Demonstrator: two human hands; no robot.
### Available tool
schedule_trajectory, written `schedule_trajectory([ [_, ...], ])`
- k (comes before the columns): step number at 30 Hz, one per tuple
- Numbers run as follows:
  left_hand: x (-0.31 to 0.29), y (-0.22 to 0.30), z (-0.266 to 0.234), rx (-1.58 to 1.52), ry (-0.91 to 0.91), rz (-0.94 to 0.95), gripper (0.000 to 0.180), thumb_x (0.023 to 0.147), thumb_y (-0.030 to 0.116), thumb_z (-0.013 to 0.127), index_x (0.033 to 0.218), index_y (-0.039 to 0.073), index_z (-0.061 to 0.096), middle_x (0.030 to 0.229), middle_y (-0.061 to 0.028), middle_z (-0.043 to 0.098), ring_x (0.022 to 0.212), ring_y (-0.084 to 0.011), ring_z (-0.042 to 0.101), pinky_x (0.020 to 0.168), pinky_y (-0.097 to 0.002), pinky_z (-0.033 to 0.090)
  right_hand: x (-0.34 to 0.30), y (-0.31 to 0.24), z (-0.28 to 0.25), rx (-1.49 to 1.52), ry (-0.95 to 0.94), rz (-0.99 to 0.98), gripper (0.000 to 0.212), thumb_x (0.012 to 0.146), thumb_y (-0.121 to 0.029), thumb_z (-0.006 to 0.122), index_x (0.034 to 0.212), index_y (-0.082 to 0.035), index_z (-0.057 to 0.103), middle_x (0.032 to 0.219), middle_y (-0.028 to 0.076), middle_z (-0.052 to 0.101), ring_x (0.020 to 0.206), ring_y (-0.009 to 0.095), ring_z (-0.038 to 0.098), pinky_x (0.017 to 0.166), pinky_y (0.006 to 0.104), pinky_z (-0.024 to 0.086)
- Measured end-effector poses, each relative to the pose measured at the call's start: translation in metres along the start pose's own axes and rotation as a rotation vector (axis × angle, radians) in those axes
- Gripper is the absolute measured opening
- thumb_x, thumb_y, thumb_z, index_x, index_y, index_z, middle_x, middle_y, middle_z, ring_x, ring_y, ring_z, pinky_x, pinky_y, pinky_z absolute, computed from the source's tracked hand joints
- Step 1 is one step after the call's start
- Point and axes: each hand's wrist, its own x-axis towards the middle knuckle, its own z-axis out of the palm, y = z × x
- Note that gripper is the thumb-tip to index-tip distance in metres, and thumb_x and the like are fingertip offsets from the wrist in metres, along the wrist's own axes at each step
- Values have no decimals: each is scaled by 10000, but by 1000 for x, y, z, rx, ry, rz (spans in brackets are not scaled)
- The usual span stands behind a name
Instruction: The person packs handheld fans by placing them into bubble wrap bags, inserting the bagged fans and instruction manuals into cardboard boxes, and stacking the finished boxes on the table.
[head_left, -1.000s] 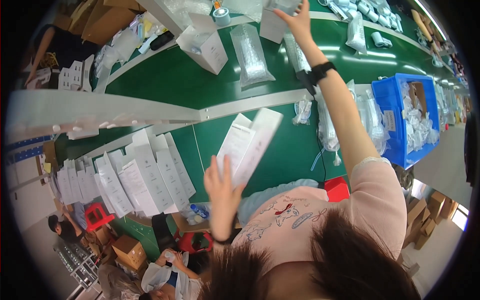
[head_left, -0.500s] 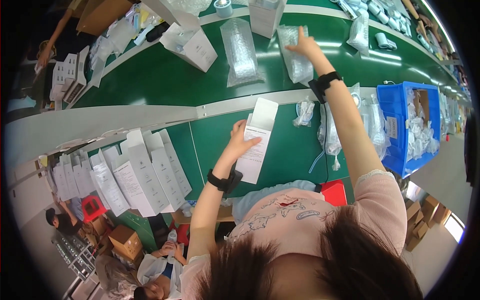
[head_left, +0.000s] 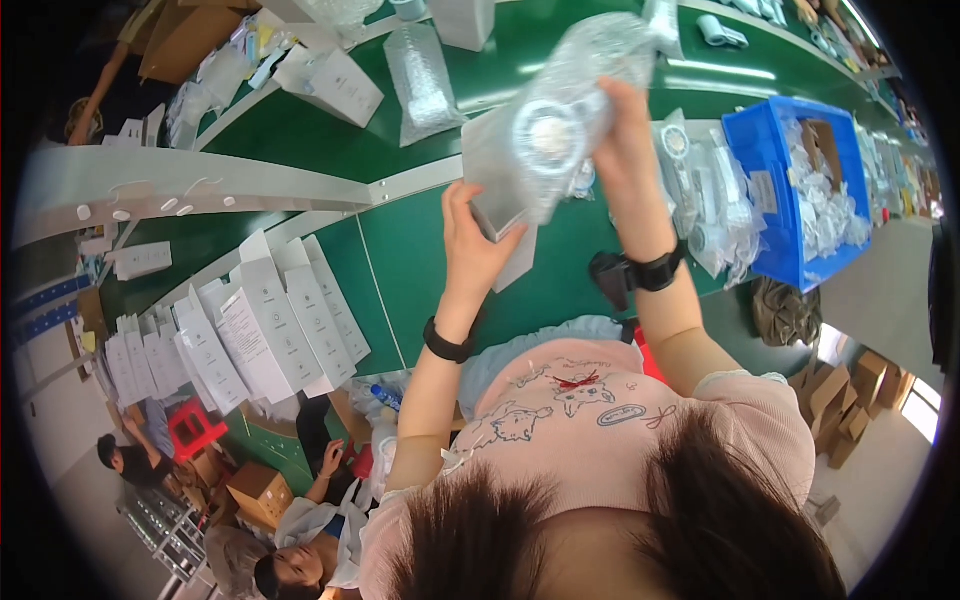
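Head view: the right hand's (head_left: 625,135) fingers are curled and clamped on the right side of the pack (head_left: 612,60), a clear bubble-wrapped bundle held up off the bench. Its long axis slants from upper right to lower left, and its pale round end (head_left: 551,140) is turned toward the camera, slightly blurred by motion. The left hand (head_left: 472,245) grips the box (head_left: 485,165), its fingers round the left edge and its thumb across the lower near part; a white flap (head_left: 517,264) shows below that thumb.

What matters most is how pack and box lie: the box is directly left of the round end and partly behind it, so the pack overlaps it in view. Whether they touch, I cannot tell, and the box's mouth is hidden. The right hand is nearer the pack, with the left hand lower and to its left.

Beneath both hands is the green bench (head_left: 405,275). Farther out, another pack (head_left: 420,85) lies beyond the pale rail (head_left: 425,178), white cartons (head_left: 285,335) stand in a row on the left, and a blue bin (head_left: 770,250) of small bags is at right.
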Motion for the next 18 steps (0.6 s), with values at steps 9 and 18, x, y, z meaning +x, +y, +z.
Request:
schedule_trajectory([
  [9, -26, -4, 28, -213, 298, -100, 752, 576, 122, 799, 1078, 36, 246, 1058, -213, 414, 955, -325, 484, 795, -382, 402, -76, 10, 15, -982, -182, -615, 518, 720, -32, 608, 1142, -45, 308, 1043, 98, 429, 978, 176, 461, 820, 313, 416],
  [18, -14, 6, 40, -151, 297, 254, 714, 587, 65, 792, 1007, 81, 216, 1154, -244, 387, 1011, -351, 469, 825, -400, 386, -62, -3, -6, -1120, -206, -668, 514, 714, -109, 663, 1149, -41, 399, 1116, 115, 434, 1025, 247, 461, 885, 335, 376],
])
